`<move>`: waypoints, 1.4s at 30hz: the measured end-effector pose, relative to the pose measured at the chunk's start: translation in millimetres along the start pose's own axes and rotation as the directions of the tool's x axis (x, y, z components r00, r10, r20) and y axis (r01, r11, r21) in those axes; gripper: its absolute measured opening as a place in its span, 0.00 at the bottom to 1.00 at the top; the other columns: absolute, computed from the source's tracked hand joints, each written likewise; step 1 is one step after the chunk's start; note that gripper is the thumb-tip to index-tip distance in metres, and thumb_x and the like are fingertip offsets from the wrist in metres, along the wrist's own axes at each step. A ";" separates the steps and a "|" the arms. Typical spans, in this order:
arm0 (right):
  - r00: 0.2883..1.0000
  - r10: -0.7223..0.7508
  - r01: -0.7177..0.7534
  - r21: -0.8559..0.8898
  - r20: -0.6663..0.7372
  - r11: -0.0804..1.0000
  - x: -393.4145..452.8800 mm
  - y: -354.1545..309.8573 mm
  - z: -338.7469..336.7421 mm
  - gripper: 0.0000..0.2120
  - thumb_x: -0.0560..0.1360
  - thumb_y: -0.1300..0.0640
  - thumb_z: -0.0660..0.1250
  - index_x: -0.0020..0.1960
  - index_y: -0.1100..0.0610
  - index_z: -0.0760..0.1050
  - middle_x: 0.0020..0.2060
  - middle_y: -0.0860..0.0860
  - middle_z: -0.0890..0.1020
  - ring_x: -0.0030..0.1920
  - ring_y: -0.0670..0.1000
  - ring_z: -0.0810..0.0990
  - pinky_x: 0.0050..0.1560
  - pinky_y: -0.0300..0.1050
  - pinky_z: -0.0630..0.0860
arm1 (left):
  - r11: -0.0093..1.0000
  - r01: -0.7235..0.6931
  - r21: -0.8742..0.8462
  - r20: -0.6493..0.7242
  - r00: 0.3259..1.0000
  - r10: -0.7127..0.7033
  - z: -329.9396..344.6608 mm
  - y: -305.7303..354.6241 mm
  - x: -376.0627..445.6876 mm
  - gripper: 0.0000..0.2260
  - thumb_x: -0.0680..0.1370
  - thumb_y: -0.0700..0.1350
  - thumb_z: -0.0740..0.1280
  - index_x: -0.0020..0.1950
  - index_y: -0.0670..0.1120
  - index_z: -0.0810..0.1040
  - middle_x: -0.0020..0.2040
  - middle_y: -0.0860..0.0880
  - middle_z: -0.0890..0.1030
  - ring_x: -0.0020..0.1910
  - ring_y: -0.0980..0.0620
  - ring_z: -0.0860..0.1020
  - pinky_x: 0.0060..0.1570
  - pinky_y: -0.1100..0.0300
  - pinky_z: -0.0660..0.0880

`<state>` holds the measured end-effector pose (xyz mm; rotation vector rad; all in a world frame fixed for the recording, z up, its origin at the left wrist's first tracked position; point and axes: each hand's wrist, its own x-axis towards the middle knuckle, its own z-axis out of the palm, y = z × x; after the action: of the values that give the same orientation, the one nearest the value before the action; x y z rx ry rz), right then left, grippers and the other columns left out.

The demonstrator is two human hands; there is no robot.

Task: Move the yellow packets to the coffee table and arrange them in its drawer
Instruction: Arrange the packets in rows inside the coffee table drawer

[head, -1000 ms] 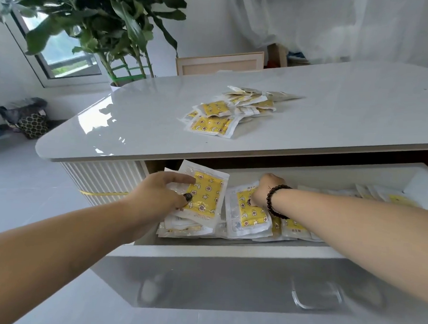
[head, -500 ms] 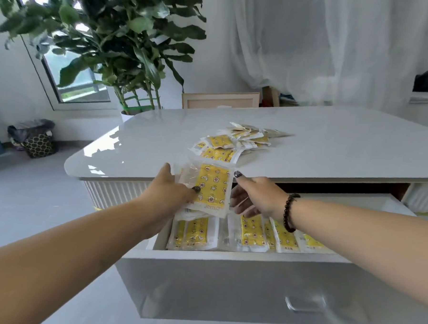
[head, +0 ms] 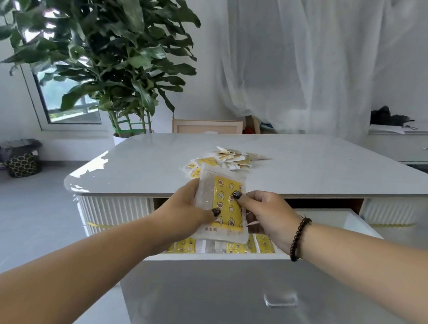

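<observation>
Head view, read from left to right. At far left a dark patterned fabric bag (head: 22, 160) sits on the grey floor beneath a white-framed window (head: 69, 104). Beside it stands a tall green-leaved potted plant (head: 102, 52), just behind the left rear corner of the glossy white-topped coffee table (head: 331, 168). A loose heap of small yellow-and-white plastic packets (head: 229, 159) lies on the tabletop, near its middle.

Below the tabletop, the white coffee-table drawer (head: 213, 290) is pulled out toward the viewer; a clear handle (head: 280, 300) is fixed to its front panel. A row of yellow packets (head: 228, 246) lies inside the drawer, against its near wall.

Above the drawer, a flat stack of yellow packets (head: 221, 207), with a moon, star and egg print on the top face, is held upright and slightly tilted. The left hand (head: 185, 207) grips the stack along its left edge, thumb curled over the front and fingers hidden behind. The right hand (head: 262, 214) pinches the stack at its right edge, thumb tip pressed on the printed face, remaining fingers curled behind and below. A dark beaded bracelet (head: 299, 238) circles the right wrist.

At right, a sheer white curtain (head: 299, 67) hangs behind the table. At far right a low white cabinet (head: 407, 144) carries a dark object (head: 386, 116), too small to identify.
</observation>
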<state>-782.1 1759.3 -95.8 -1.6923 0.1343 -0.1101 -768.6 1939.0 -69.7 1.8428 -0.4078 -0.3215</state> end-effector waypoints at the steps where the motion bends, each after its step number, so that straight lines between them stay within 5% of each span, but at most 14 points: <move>1: 1.000 -0.003 0.003 0.009 -0.008 1.000 -2.0 1.0 -0.2 0.10 0.76 0.51 0.67 0.45 0.59 0.78 0.41 0.59 0.80 0.38 0.54 0.78 0.43 0.52 0.79 | 1.000 -0.001 -0.008 0.001 1.000 0.001 1.1 -0.2 -1.2 0.20 0.76 0.32 0.68 0.58 0.54 0.73 0.53 0.49 0.83 0.51 0.48 0.83 0.53 0.47 0.80; 6: 0.992 -0.063 0.063 -0.002 -0.106 0.998 -3.2 -2.8 0.4 0.13 0.77 0.50 0.66 0.50 0.61 0.78 0.51 0.62 0.82 0.51 0.61 0.82 0.55 0.58 0.79 | 0.997 -0.062 -0.036 -0.042 0.997 0.060 13.3 4.0 3.5 0.20 0.77 0.31 0.64 0.61 0.54 0.73 0.52 0.50 0.83 0.50 0.50 0.83 0.50 0.52 0.81; 12: 0.987 -0.096 0.089 -0.051 -0.132 0.995 18.6 -8.2 -18.3 0.20 0.76 0.51 0.66 0.52 0.70 0.76 0.49 0.66 0.82 0.47 0.59 0.81 0.59 0.60 0.75 | 0.999 -0.037 0.030 -0.040 0.998 0.038 34.2 6.2 33.6 0.15 0.78 0.34 0.63 0.60 0.51 0.71 0.55 0.43 0.81 0.56 0.40 0.80 0.56 0.43 0.77; 16: 0.994 -0.026 0.015 -0.104 -0.105 0.994 35.0 12.0 -34.0 0.23 0.74 0.48 0.67 0.56 0.69 0.74 0.53 0.63 0.82 0.54 0.61 0.81 0.60 0.58 0.76 | 0.988 -0.061 0.145 0.022 0.998 0.058 50.3 -1.9 57.3 0.26 0.78 0.34 0.61 0.72 0.55 0.62 0.59 0.50 0.79 0.56 0.42 0.80 0.54 0.42 0.77; 19: 0.996 -0.008 -0.007 -0.179 -0.084 0.984 49.9 29.0 -48.0 0.29 0.68 0.44 0.69 0.58 0.67 0.74 0.53 0.62 0.82 0.54 0.61 0.81 0.59 0.58 0.76 | 0.980 -0.042 0.194 0.050 0.998 0.033 62.6 -13.3 78.4 0.21 0.76 0.39 0.65 0.67 0.53 0.66 0.56 0.48 0.80 0.55 0.43 0.81 0.54 0.41 0.79; 21: 0.995 0.027 -0.052 -0.271 -0.094 0.961 63.1 39.8 -63.3 0.28 0.67 0.45 0.69 0.54 0.69 0.74 0.47 0.61 0.82 0.46 0.57 0.80 0.53 0.49 0.75 | 0.978 0.017 0.209 0.070 0.997 -0.032 68.3 -25.2 91.8 0.16 0.75 0.45 0.68 0.61 0.50 0.70 0.54 0.47 0.81 0.53 0.44 0.81 0.54 0.42 0.79; 24: 0.984 0.145 -0.175 -0.431 -0.102 0.885 81.2 55.1 -88.1 0.11 0.73 0.54 0.68 0.44 0.63 0.74 0.40 0.61 0.77 0.42 0.57 0.75 0.48 0.47 0.72 | 0.970 0.089 0.224 0.151 0.981 -0.125 72.1 -52.3 108.4 0.17 0.77 0.41 0.67 0.65 0.47 0.71 0.54 0.51 0.78 0.54 0.47 0.80 0.54 0.51 0.80; 27: 0.940 0.318 -0.325 -0.621 -0.127 0.713 97.0 67.5 -103.4 0.13 0.75 0.57 0.67 0.34 0.58 0.68 0.35 0.56 0.72 0.35 0.54 0.71 0.38 0.41 0.67 | 0.920 0.104 0.377 0.158 0.972 -0.175 66.6 -79.0 121.6 0.21 0.77 0.39 0.66 0.70 0.48 0.69 0.58 0.54 0.76 0.56 0.48 0.79 0.56 0.53 0.79; 31: 0.894 0.421 -0.336 -0.849 -0.152 0.407 111.8 75.7 -105.6 0.10 0.81 0.54 0.57 0.49 0.60 0.72 0.43 0.53 0.71 0.42 0.49 0.71 0.32 0.35 0.67 | 0.823 0.068 0.564 0.130 0.977 -0.170 63.2 -102.0 135.2 0.21 0.78 0.41 0.65 0.70 0.50 0.69 0.67 0.52 0.73 0.64 0.52 0.73 0.64 0.54 0.72; 36: 0.882 0.424 -0.386 -0.829 -0.204 0.405 131.5 101.6 -104.7 0.19 0.82 0.55 0.55 0.70 0.65 0.65 0.62 0.57 0.74 0.61 0.53 0.75 0.55 0.41 0.73 | 0.682 -0.070 0.728 0.202 0.973 -0.116 78.5 -115.7 143.6 0.25 0.78 0.44 0.65 0.74 0.52 0.64 0.74 0.54 0.63 0.74 0.52 0.59 0.70 0.58 0.59; 39: 0.886 0.424 -0.370 -0.835 -0.187 0.407 140.4 123.2 -104.2 0.16 0.81 0.53 0.58 0.62 0.64 0.72 0.59 0.57 0.77 0.60 0.54 0.77 0.57 0.44 0.74 | 0.636 -0.117 0.763 0.245 0.962 -0.116 85.8 -121.9 147.6 0.27 0.77 0.45 0.65 0.75 0.52 0.62 0.75 0.55 0.61 0.75 0.52 0.55 0.73 0.56 0.56; 42: 0.898 0.384 -0.389 -0.798 -0.216 0.460 145.7 137.6 -103.4 0.16 0.78 0.49 0.64 0.36 0.58 0.69 0.34 0.52 0.74 0.36 0.51 0.76 0.33 0.41 0.71 | 0.602 -0.120 0.789 0.289 0.938 -0.193 87.9 -129.1 150.0 0.30 0.77 0.47 0.66 0.76 0.53 0.59 0.77 0.55 0.58 0.76 0.52 0.55 0.74 0.52 0.56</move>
<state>-657.1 1618.8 -220.1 -2.5766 0.6745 0.3678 -654.9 1834.4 -221.5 2.7063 -0.8722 -0.5631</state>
